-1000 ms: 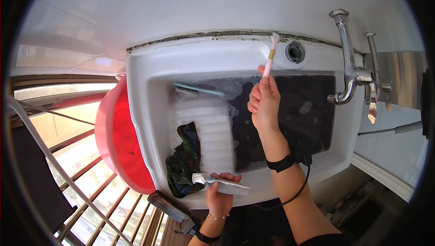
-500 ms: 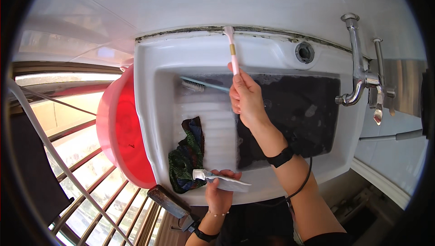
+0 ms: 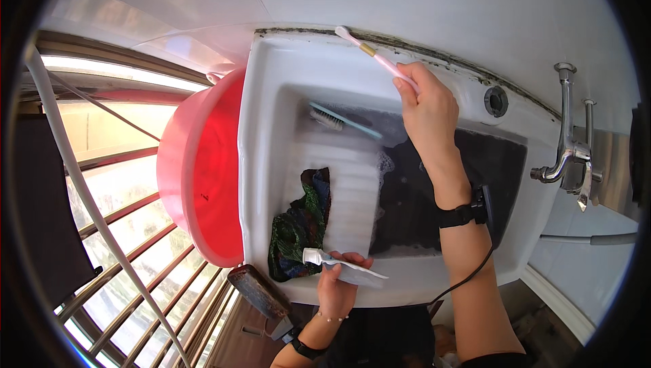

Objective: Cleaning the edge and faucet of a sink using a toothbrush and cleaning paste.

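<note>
My right hand (image 3: 432,105) grips a slim pink applicator brush (image 3: 388,66) with a gold band and a pale, flattened head. The head touches the dark-stained seam (image 3: 305,30) between the white sink (image 3: 319,59) and the wall. Whether paste is on the head, I cannot tell. Low over the sink's front rim, my left hand (image 3: 337,291) holds a whitish squeeze tube (image 3: 359,274) with a white cap end pointing left. Near that end lies a dark patterned cloth (image 3: 298,229) on the ribbed slope. A light-blue scrub brush (image 3: 347,121) rests at the back of the basin.
Dark water (image 3: 413,198) fills the basin's right part. A metal tap (image 3: 573,154) stands at the right, near a round overflow hole (image 3: 496,101). A pink tub (image 3: 203,165) sits left of the sink, beside window bars (image 3: 135,249). A dark cable hangs from my right wrist.
My right hand has swung right, so the brush now slants, its head still at the seam. The view has shifted left, moving the sink rightward in the picture. My left hand keeps the tube.
</note>
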Action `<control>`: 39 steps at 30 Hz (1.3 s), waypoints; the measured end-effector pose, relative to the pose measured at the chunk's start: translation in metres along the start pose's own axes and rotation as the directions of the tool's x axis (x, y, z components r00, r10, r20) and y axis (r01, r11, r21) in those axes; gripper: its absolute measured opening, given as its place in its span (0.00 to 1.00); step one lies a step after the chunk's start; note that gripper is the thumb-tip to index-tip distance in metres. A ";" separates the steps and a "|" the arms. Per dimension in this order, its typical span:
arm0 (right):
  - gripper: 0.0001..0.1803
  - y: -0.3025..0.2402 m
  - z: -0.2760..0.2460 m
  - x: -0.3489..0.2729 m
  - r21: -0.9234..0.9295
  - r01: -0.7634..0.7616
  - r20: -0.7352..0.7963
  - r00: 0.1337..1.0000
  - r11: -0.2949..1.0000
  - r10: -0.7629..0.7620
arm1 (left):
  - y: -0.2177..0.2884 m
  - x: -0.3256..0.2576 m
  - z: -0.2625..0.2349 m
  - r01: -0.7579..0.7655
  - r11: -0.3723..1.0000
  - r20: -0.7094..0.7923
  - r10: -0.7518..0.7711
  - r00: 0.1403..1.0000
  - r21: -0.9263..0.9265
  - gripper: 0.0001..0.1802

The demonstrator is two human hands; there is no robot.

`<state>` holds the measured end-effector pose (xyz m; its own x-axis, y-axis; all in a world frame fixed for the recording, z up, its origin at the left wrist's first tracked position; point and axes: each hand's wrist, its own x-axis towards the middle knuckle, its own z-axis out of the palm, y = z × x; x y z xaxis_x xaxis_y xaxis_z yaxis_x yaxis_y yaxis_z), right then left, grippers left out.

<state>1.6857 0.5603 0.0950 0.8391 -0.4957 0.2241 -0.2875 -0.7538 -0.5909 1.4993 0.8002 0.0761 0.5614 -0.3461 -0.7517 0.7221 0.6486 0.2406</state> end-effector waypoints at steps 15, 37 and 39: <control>0.07 0.005 -0.008 0.013 -0.089 0.103 -0.044 0.993 0.991 -0.107 | -0.005 -0.003 0.010 0.038 0.998 0.038 -0.036 0.999 -0.050 0.12; 0.07 -0.025 0.017 0.030 -0.084 0.211 0.055 0.977 0.974 -0.207 | 0.004 0.001 0.006 0.004 0.998 -0.138 -0.012 0.990 -0.063 0.10; 0.06 -0.006 0.000 0.019 -0.080 0.181 -0.008 0.983 0.980 -0.183 | 0.004 -0.002 0.006 0.007 0.997 -0.135 -0.017 0.991 -0.074 0.11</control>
<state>1.7035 0.5556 0.1030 0.8740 -0.3530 0.3340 -0.1664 -0.8631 -0.4768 1.5036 0.7998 0.0820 0.4892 -0.2621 -0.8319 0.6938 0.6949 0.1890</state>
